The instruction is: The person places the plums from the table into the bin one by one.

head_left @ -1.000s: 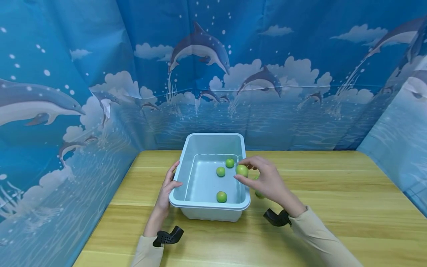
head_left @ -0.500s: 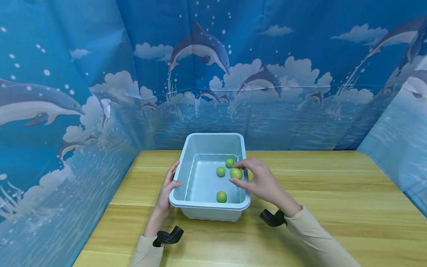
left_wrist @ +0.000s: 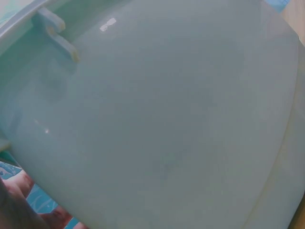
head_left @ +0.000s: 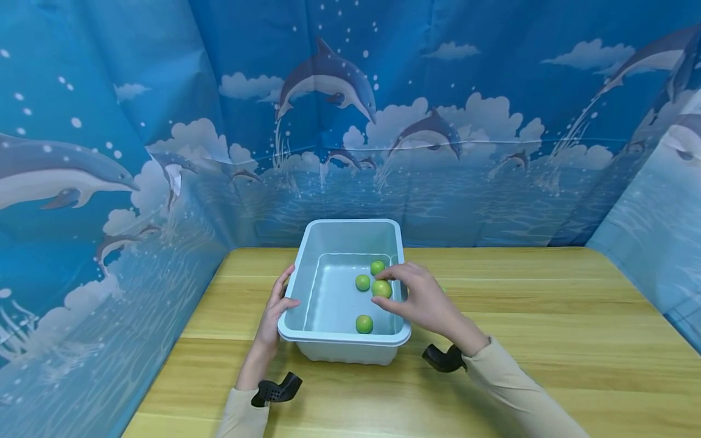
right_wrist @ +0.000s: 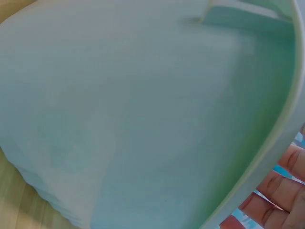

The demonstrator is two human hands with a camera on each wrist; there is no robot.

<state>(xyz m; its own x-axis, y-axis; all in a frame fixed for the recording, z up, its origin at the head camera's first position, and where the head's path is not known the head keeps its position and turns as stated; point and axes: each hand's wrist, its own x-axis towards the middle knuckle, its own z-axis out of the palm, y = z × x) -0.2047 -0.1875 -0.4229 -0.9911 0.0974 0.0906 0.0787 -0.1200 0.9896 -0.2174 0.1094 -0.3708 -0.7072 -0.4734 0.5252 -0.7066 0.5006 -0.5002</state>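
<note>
A small, round, glossy green fruit (head_left: pixel 381 289) is inside the outline of a pale blue rectangular plastic tub (head_left: pixel 344 336), toward the tub's right edge; whether it touches the floor below is not clear. The right hand (head_left: pixel 420 298) pinches it between thumb and fingertips, reaching over that edge. The left hand (head_left: pixel 272 313) grips the tub's left rim, thumb over the top and fingers along the outer wall.

The fruit looks firm and light, likely a little slippery on its smooth skin, and prone to roll or bruise if dropped. A soft pinch across its widest part should suit it. The tub seems light and fairly stiff, best taken by its turned-out rim.

Three similar fruits lie on the tub floor: one toward the far right corner (head_left: pixel 376 267), one just left of the held fruit (head_left: pixel 362 282), one by the near edge (head_left: pixel 364 323). A sliver of green shows behind the right hand, too small to identify.

The tub stands on a yellowish wood-grain table (head_left: pixel 547 316), left of its middle and near its far edge. Beyond hangs a creased blue backdrop (head_left: pixel 339 176) printed with dolphins, clouds and waves, wrapping around both sides.
</note>
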